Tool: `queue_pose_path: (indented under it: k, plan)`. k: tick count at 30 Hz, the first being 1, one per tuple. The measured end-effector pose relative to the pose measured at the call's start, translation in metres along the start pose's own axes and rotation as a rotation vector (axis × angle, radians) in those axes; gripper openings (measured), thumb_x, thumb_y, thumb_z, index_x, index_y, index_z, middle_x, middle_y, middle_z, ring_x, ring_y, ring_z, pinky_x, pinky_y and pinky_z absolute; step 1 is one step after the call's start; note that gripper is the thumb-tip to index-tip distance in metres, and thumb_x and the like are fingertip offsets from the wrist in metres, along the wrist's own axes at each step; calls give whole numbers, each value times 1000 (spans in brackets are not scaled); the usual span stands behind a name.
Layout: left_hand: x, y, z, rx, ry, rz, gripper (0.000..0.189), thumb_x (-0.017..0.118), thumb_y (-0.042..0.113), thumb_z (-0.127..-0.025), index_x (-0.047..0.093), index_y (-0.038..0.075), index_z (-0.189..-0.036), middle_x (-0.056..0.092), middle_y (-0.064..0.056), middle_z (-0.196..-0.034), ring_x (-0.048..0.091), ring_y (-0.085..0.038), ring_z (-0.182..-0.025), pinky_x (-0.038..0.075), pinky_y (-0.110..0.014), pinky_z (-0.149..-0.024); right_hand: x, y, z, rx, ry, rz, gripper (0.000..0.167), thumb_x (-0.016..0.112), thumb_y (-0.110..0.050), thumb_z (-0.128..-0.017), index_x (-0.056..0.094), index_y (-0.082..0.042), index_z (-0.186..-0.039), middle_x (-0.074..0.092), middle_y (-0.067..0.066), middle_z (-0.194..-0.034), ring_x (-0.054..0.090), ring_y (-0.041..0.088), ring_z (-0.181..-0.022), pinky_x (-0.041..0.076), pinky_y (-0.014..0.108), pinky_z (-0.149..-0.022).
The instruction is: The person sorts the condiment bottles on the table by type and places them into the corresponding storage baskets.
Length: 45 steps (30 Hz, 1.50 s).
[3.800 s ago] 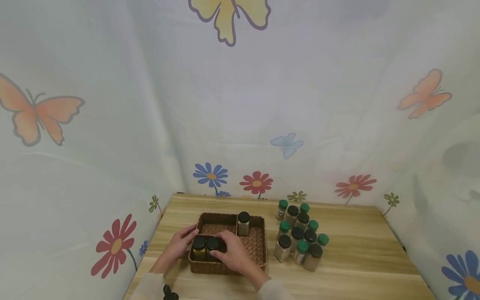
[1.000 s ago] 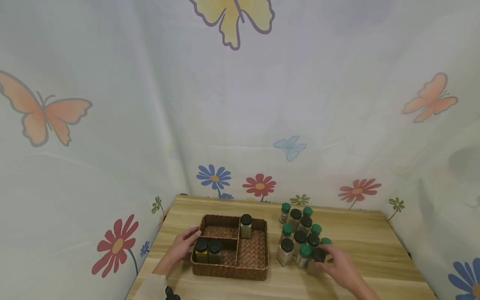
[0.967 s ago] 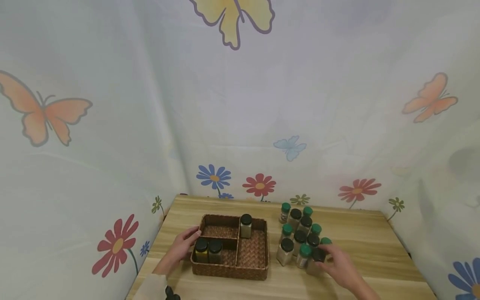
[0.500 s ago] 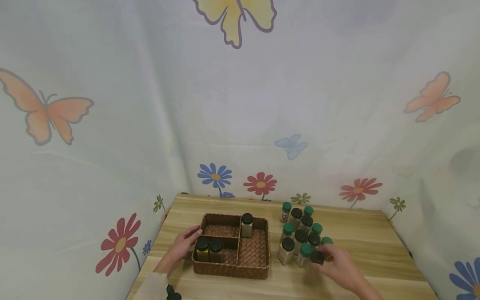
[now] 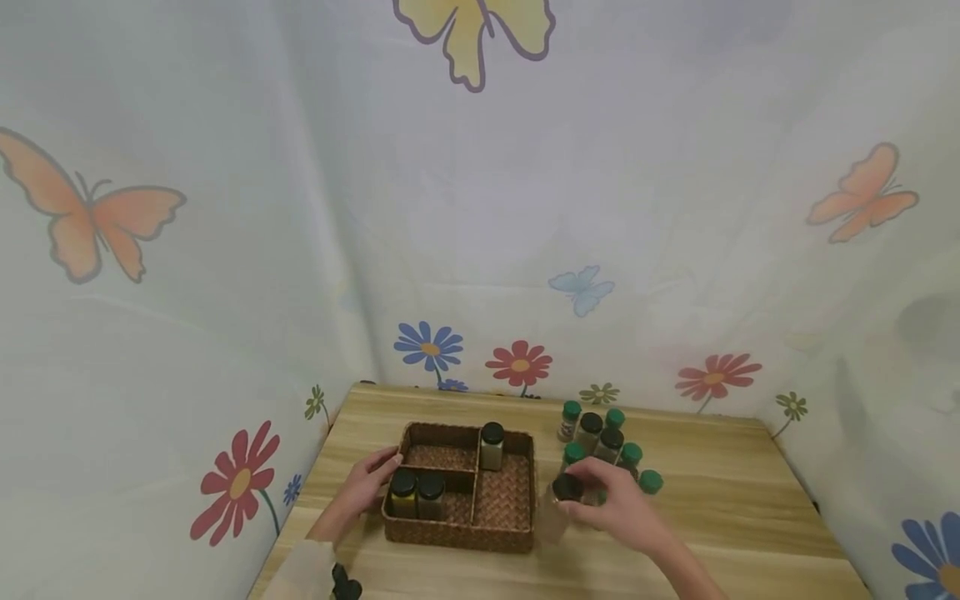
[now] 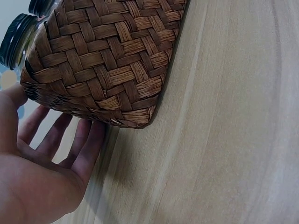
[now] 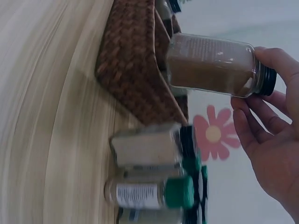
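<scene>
My right hand (image 5: 618,510) pinches a square glass spice jar (image 7: 210,65) by its black cap. Brown powder fills much of this jar, which hangs above the table between the loose jars and the woven basket (image 5: 459,535). My left hand (image 5: 365,485) rests its fingertips against the basket's left wall, with the thumb by the rim. Two black-capped jars stand in the front left compartment: a yellowish jar (image 5: 403,495) and a darker jar (image 5: 431,497). Another black-capped jar (image 5: 492,447) stands at the back of the long right compartment.
Right of the basket stand several loose spice jars, some with black caps and some with green, such as a labelled green-capped jar (image 7: 145,193). My right hand hides part of that group. The wooden table (image 5: 720,467) meets printed cloth walls behind and at the sides.
My right hand left the basket's front compartment, reached the loose jars, took the brown-powder jar from the near right and carried it leftward. The left hand stayed at the basket.
</scene>
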State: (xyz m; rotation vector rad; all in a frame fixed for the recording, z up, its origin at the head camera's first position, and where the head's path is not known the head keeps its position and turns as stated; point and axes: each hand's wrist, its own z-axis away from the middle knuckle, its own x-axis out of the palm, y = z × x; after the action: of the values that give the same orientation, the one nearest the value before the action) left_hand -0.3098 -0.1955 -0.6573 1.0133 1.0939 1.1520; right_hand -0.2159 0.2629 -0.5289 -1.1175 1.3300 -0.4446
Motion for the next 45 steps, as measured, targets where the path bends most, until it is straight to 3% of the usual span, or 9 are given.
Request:
queue_pose_path:
  k: [4,11,16,21,30,38,45]
  plan:
    - [0,-1,-1,0,3,0,61,62,38,-109,50,1,-156,50,-28,-155,50,-49,-141,57,-55,-100,25,-6,-22,-48,11,-38,38,85,-34,-93,72,-19,-125,73,-3,-115,72,16,-102,61,35,-88]
    - [-1,-5,-5,0,9,-6,65,66,43,-106,52,3,-155,52,-26,-155,51,-48,-140,57,-53,-100,65,-16,-56,-125,14,-9,36,83,-37,-94,73,-21,-125,71,-8,-111,70,12,-98,61,33,-86]
    - [-2,-4,-4,6,-1,-9,67,65,44,-106,51,2,-156,51,-27,-155,51,-48,-140,58,-54,-99,85,-29,-73,-138,6,23,37,84,-38,-94,72,-22,-125,69,-8,-111,68,11,-97,60,32,-83]
    - [-3,-2,-4,15,-4,-19,67,64,44,-107,50,2,-156,51,-27,-155,51,-48,-140,58,-53,-99,97,-35,-86,-185,17,60,38,83,-39,-93,72,-21,-125,69,-7,-111,68,8,-99,62,39,-86]
    - [-2,-2,-3,16,-2,-4,66,65,43,-106,50,2,-156,51,-26,-156,50,-49,-141,57,-53,-100,117,-29,-94,-177,13,110,35,84,-36,-93,73,-19,-122,66,-8,-106,67,7,-98,61,32,-87]
    - [-2,-5,-2,30,1,-26,66,65,43,-106,50,2,-156,50,-26,-156,49,-50,-141,56,-53,-101,138,-12,-94,-157,-5,179,36,85,-35,-93,72,-19,-123,65,-9,-107,66,14,-95,57,30,-78]
    - [-2,-5,-2,21,4,-32,64,64,43,-107,51,5,-156,52,-25,-155,51,-48,-140,56,-52,-102,153,-4,-93,-135,12,236,41,88,-32,-91,73,-15,-125,66,-6,-112,64,7,-98,57,27,-80]
